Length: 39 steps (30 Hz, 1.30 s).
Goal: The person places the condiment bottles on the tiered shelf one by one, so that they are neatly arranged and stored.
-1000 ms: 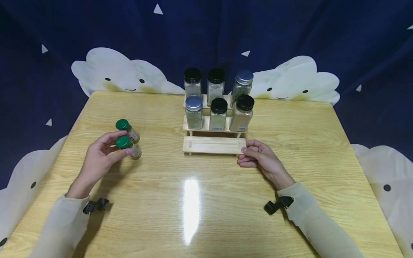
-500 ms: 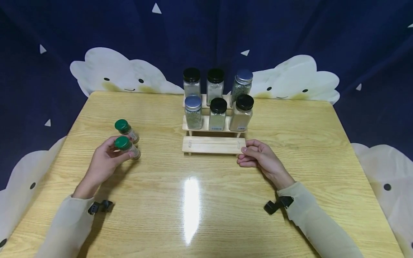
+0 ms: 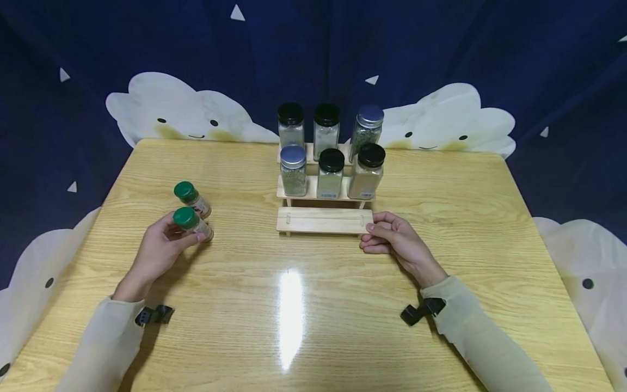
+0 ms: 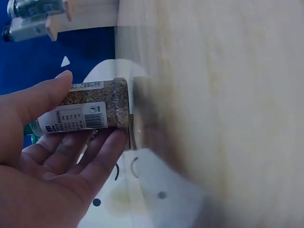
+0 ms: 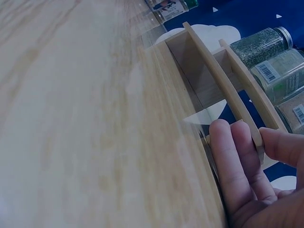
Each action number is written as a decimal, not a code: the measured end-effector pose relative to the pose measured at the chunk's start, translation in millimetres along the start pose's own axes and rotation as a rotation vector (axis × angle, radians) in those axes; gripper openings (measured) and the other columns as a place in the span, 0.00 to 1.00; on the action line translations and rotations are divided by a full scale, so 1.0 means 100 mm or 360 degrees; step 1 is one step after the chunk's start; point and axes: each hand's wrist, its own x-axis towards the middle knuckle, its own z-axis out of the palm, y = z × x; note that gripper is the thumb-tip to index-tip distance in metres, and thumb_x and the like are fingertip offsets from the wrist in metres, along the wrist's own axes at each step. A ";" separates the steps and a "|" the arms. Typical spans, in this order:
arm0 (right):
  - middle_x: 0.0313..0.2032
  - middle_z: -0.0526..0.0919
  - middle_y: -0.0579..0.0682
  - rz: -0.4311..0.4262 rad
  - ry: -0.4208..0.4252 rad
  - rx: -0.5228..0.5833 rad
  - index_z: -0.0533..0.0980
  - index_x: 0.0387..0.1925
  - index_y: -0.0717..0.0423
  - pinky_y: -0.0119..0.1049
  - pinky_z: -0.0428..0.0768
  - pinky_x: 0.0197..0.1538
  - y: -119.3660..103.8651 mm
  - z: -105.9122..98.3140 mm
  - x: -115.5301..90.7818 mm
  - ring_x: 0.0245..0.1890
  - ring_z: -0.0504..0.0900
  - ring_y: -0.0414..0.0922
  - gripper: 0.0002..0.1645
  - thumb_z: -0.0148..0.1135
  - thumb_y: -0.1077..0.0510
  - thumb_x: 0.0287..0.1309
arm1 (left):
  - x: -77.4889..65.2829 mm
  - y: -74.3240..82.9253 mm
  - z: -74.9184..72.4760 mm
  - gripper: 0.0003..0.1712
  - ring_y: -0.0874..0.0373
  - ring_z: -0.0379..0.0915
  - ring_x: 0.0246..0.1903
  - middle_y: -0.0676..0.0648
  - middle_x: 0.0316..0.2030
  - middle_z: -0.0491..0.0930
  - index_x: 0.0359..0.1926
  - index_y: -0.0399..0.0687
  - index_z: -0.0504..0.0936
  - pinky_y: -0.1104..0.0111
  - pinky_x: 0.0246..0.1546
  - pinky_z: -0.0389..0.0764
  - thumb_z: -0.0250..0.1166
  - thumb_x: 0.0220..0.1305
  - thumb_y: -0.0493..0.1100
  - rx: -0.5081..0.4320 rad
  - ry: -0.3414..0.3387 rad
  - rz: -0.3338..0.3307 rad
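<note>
Toward the left of the table stand two small jars with green lids. My left hand (image 3: 159,250) grips the nearer spice jar (image 3: 186,217), thumb on one side and fingers round the other. In the left wrist view this jar (image 4: 83,111) shows brown grains and a barcode label, its base right at the tabletop. Just behind it is the second green-lidded jar (image 3: 185,190), partly overlapped. My right hand (image 3: 399,239) pinches the right end of the lowest shelf of a wooden tiered rack (image 3: 323,220), thumb on top and fingers beneath; that shelf carries no jar.
On the rack's upper two tiers stand several larger square glass jars, such as a black-lidded one (image 3: 331,177) and a silver-lidded one (image 3: 294,171). The wooden table (image 3: 235,305) ends at a dark blue curtain (image 3: 313,49) with cloud shapes.
My left hand has shifted slightly right and its fingers have come in closer round the nearer green-lidded jar. The right hand stays on the rack's lowest shelf.
</note>
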 end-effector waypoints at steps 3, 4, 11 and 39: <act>0.34 0.89 0.57 0.0007 0.0003 -0.0001 0.65 0.57 0.67 0.40 0.93 0.43 0.00 0.00 0.00 0.34 0.93 0.48 0.11 0.52 0.73 0.80 | 0.00 0.03 0.00 0.30 0.74 0.77 0.51 0.33 0.63 0.79 0.71 0.32 0.76 0.83 0.49 0.79 0.74 0.74 0.37 -0.0050 0.0028 0.0050; 0.34 0.89 0.57 0.0009 0.0007 -0.0003 0.65 0.57 0.67 0.40 0.93 0.42 0.00 0.01 0.00 0.34 0.93 0.48 0.11 0.52 0.73 0.80 | 0.00 0.04 0.00 0.30 0.74 0.77 0.51 0.34 0.62 0.80 0.71 0.31 0.76 0.83 0.49 0.80 0.75 0.73 0.36 -0.0073 0.0033 0.0072; 0.34 0.88 0.58 0.0016 0.0017 -0.0006 0.65 0.58 0.67 0.40 0.93 0.43 0.00 0.00 0.00 0.34 0.93 0.48 0.11 0.52 0.73 0.81 | 0.01 0.21 0.05 0.28 0.71 0.81 0.52 0.58 0.54 0.83 0.67 0.30 0.78 0.82 0.51 0.83 0.76 0.70 0.32 -0.0162 0.0030 0.0248; 0.34 0.88 0.58 0.0021 0.0018 -0.0005 0.65 0.58 0.67 0.41 0.93 0.44 -0.01 0.00 -0.01 0.34 0.93 0.49 0.11 0.53 0.72 0.80 | 0.30 0.95 0.56 0.21 0.56 0.82 0.53 0.43 0.54 0.87 0.58 0.37 0.86 0.67 0.58 0.84 0.79 0.66 0.32 -0.0186 -0.0263 0.0510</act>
